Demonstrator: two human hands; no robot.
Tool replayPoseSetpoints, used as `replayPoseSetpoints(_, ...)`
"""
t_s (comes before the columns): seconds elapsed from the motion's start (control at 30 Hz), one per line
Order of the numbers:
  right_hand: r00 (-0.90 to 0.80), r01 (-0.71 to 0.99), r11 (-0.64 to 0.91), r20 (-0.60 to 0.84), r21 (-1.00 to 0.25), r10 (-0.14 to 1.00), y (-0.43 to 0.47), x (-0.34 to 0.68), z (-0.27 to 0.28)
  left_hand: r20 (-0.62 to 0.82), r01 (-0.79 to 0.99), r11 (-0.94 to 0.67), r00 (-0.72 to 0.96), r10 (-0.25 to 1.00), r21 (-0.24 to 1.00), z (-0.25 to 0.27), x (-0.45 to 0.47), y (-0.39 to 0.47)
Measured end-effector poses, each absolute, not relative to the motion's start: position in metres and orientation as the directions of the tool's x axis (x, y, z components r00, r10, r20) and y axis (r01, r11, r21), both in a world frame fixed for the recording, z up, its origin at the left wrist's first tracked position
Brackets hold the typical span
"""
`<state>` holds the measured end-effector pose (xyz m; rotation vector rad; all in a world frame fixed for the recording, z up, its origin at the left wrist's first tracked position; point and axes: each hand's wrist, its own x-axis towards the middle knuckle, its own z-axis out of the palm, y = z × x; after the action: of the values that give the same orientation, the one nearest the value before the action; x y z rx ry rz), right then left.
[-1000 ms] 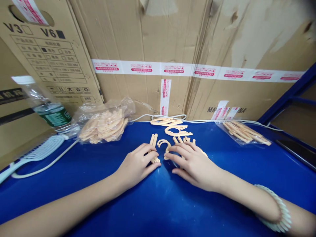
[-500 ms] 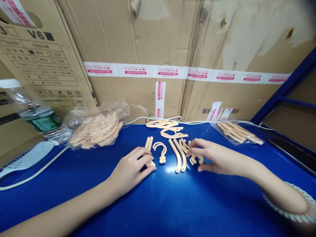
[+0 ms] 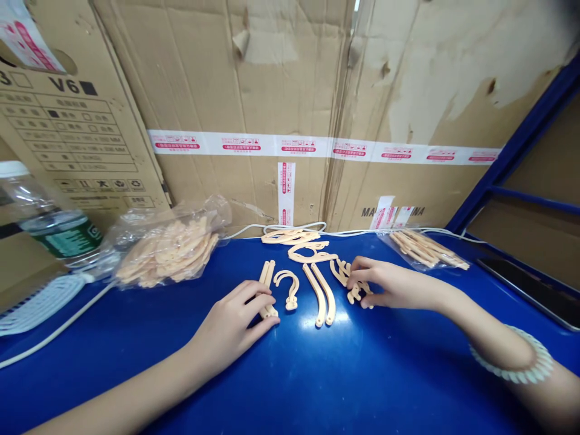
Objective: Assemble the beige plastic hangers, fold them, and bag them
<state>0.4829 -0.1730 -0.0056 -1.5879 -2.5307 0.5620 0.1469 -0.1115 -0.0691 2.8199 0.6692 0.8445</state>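
My left hand (image 3: 242, 317) curls around the near ends of straight cream plastic hanger bars (image 3: 267, 273) lying on the blue table; its fingers are closed on them. Just right of it lies a pair of hanger hooks (image 3: 292, 289), one over the other. Two curved hanger arms (image 3: 324, 297) lie side by side in the middle. My right hand (image 3: 380, 283) bends its fingers and thumb around a small heap of hanger hooks (image 3: 354, 293), partly hidden by the fingers. Behind these lie folding hangers (image 3: 299, 252), put together, with more (image 3: 283, 237) near the cardboard.
A clear bag of cream parts (image 3: 167, 251) and a water bottle (image 3: 67, 232) stand at left, with a pale hairbrush (image 3: 45, 302) nearer. At right are another bag of bars (image 3: 426, 249) and a dark phone (image 3: 534, 290). A white cable (image 3: 247, 228) runs along the cardboard wall (image 3: 217, 78).
My right hand's fingers have drawn closer together around the hanger hooks. My left hand stays on the bars. The whole view has shifted slightly.
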Motion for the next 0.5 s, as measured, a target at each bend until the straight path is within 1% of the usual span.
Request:
replayPoseSetpoints(0.07,-0.485,0.814,0.415,-0.081,-0.406,0.871,-0.173,0.484,-0.004,0.494,0.378,-0.896,0.748,0.444,0.233,-0.069,0.147,-0.112)
replayPoseSetpoints(0.17,-0.513,0.757,0.484,0.062,-0.439,0.856,-0.171,0.484,-0.002,0.496,0.376,-0.898,0.748,0.44,0.23,-0.068,0.148,-0.113)
replayPoseSetpoints(0.23,-0.489,0.755,0.51,0.164,-0.413,0.857,-0.165,0.483,-0.004,0.499,0.373,-0.899,0.747,0.438,0.231,-0.067,0.148,-0.113)
replayPoseSetpoints(0.3,-0.455,0.777,0.506,0.222,-0.375,0.862,-0.156,0.482,-0.007,0.498,0.371,-0.9,0.75,0.435,0.227,-0.067,0.148,-0.114)
replayPoseSetpoints(0.4,-0.416,0.818,0.479,0.248,-0.319,0.875,-0.135,0.481,-0.012,0.495,0.373,-0.904,0.756,0.428,0.211,-0.067,0.148,-0.115)
replayPoseSetpoints(0.5,-0.417,0.849,0.458,0.199,-0.263,0.887,-0.11,0.478,-0.016,0.498,0.373,-0.907,0.759,0.418,0.193,-0.066,0.148,-0.117)
